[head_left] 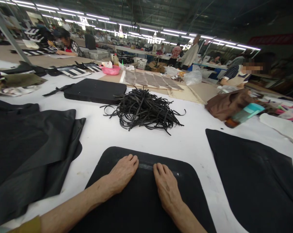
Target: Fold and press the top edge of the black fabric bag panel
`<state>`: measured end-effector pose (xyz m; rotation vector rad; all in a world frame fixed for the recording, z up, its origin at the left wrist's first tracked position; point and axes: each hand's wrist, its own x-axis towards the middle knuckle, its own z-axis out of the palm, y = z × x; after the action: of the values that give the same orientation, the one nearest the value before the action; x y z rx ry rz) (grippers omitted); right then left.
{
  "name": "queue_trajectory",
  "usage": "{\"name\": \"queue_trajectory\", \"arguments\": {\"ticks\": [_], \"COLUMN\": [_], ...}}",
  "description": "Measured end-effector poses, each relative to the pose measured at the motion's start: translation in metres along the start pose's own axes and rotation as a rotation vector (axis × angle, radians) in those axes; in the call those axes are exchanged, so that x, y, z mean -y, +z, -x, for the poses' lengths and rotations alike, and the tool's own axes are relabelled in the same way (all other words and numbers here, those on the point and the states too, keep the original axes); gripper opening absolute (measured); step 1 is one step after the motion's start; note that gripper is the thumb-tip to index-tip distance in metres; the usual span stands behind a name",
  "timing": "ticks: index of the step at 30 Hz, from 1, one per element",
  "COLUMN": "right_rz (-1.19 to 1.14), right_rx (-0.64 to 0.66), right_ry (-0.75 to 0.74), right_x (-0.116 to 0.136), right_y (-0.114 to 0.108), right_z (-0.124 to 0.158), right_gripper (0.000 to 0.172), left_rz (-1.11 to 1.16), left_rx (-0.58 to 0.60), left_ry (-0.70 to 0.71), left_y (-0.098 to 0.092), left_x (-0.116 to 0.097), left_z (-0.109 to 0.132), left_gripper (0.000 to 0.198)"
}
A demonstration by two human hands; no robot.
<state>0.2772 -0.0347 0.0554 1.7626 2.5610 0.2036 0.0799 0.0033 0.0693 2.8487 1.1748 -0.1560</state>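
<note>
A black padded panel (pixel 117 158) with rounded corners lies on the white table (pixel 192 142) right in front of me. My left hand (pixel 122 173) and my right hand (pixel 167 186) both rest flat on it near its far edge, fingers stretched out and close together. Between the fingertips runs a thin shiny strip (pixel 146 166) along the panel's top edge; both hands touch or border it. Neither hand holds anything.
A heap of thin black strips (pixel 143 108) sits beyond the panel. Black fabric pieces (pixel 27 145) lie left, another black panel (pixel 255 174) right, a flat black pad (pixel 95 90) further back. A brown bag (pixel 226 103), a bottle (pixel 244 115) and a pink bowl (pixel 111 70) stand farther off. Other people work at distant tables.
</note>
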Motion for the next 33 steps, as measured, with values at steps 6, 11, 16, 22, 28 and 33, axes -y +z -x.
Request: {"name": "queue_trajectory", "arguments": {"ticks": [6,11,16,22,28,33], "right_rz": [0.049,0.030,0.007,0.027,0.021,0.048], "right_rx": [0.018,0.011,-0.010,-0.026,-0.023,-0.030], "right_ry": [0.049,0.014,0.083,0.101,0.145,0.230], "right_x": [0.014,0.010,-0.004,-0.002,-0.019,-0.045], "right_y": [-0.006,-0.005,-0.002,-0.006,-0.004,-0.003], "right_z": [-0.004,0.002,0.016,0.012,0.025,0.044], "right_gripper": [0.048,0.049,0.043,0.043,0.041,0.040], "left_rz": [-0.091,-0.131,-0.066,-0.145,-0.109,-0.027], "left_rx": [-0.034,-0.064,-0.059,0.012,-0.025,-0.029], "left_ry": [-0.073,-0.113,-0.194,-0.224,-0.134,-0.131], "left_y": [0.004,0.008,0.005,-0.006,0.001,0.006], "left_x": [-0.020,-0.029,-0.037,-0.048,-0.021,0.007], "left_z": [-0.004,-0.006,-0.010,-0.019,0.000,0.020], "left_gripper": [0.061,0.057,0.064,0.070,0.058,0.052]}}
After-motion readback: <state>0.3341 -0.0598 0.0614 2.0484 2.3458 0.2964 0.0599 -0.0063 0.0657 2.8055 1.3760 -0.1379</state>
